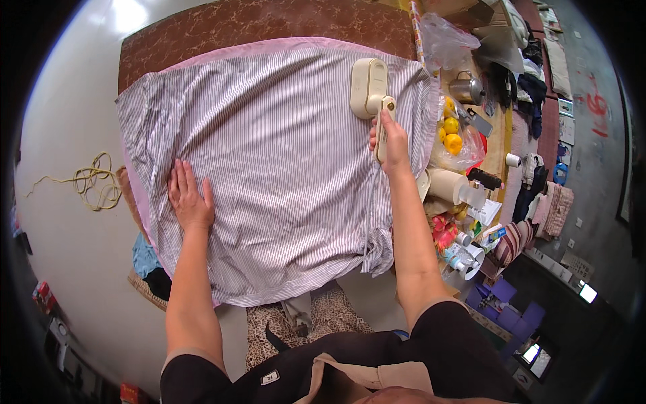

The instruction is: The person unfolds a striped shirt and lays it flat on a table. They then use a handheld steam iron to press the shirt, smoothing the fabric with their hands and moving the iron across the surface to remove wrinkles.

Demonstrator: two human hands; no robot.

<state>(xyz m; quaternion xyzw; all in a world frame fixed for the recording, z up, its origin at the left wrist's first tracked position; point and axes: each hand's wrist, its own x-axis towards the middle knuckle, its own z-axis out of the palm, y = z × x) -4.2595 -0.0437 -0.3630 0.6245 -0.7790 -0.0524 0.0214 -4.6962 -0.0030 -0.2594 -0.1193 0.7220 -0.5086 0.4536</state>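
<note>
A striped cloth [282, 166] lies wrinkled over a pink cloth [242, 50] on a brown marble-patterned table [212, 35]. My right hand [393, 144] grips the handle of a cream handheld garment steamer iron [368, 88], whose head rests near the cloth's upper right part. A pale cord runs down from the handle across the cloth. My left hand [193, 194] lies flat on the striped cloth at its left side, fingers pointing away from me and thumb apart. The underside of the iron is hidden.
Right of the cloth, a crowded wooden surface holds a bag of oranges [452, 144], a metal kettle [467, 88], a phone [479, 122], a paper roll [446, 186] and bottles [462, 257]. A yellow cord [96, 182] lies coiled on the floor at left, near folded clothes [146, 257].
</note>
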